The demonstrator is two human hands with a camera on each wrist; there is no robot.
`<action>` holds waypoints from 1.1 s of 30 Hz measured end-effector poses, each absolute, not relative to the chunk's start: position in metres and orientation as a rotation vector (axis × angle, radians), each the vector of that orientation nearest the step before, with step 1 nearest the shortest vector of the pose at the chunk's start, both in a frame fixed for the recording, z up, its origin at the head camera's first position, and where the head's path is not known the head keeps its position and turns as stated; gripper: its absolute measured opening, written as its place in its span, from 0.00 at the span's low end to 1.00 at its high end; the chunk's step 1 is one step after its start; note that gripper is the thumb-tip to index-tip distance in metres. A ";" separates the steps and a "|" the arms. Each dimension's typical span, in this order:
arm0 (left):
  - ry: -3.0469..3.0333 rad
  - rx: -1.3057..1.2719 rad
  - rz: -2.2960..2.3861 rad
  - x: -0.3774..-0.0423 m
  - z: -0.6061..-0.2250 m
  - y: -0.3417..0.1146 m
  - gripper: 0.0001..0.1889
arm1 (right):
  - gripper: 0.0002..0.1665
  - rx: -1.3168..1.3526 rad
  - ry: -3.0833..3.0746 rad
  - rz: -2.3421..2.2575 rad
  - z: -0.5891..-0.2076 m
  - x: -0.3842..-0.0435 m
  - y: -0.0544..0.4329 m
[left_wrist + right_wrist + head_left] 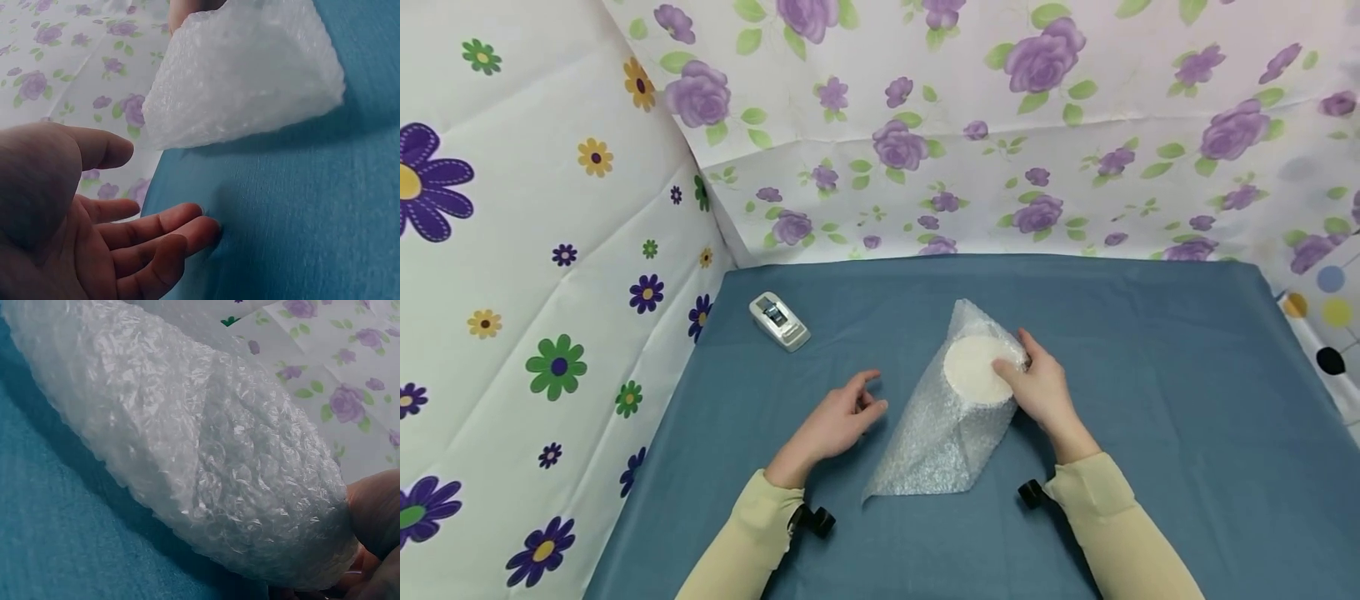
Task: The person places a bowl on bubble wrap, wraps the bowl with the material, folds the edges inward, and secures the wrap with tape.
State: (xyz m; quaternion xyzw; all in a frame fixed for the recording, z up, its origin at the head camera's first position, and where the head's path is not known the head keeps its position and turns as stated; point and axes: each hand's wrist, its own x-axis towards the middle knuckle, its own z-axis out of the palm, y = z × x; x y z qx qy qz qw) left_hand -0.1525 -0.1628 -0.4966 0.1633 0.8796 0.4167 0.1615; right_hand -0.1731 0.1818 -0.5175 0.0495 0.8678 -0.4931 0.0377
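Note:
A white round object [976, 367] lies in a sheet of bubble wrap [943, 446] over the middle of the table. Its flat, pale face shows; the rest is hidden by the wrap. My right hand [1042, 387] holds it at the right side, thumb on the face and fingers at the wrapped edge. In the right wrist view the bubble wrap [206, 444] curves round the object, with the fingers [378, 515] at its lower right. To the left, apart from the wrap, my left hand [838, 419] hovers with relaxed fingers and nothing in them.
A small white tape dispenser [780, 322] sits at the back left of the table. Blue cloth [1187, 400] covers the tabletop. Flowered sheets hang behind the back edge [910, 142] and along the left side [512, 267]. Each wrist carries a small black camera.

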 end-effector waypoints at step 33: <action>2.214 0.442 1.220 -0.128 -0.508 -0.190 0.40 | 0.51 0.220 2.621 -1.531 -0.517 -0.176 0.184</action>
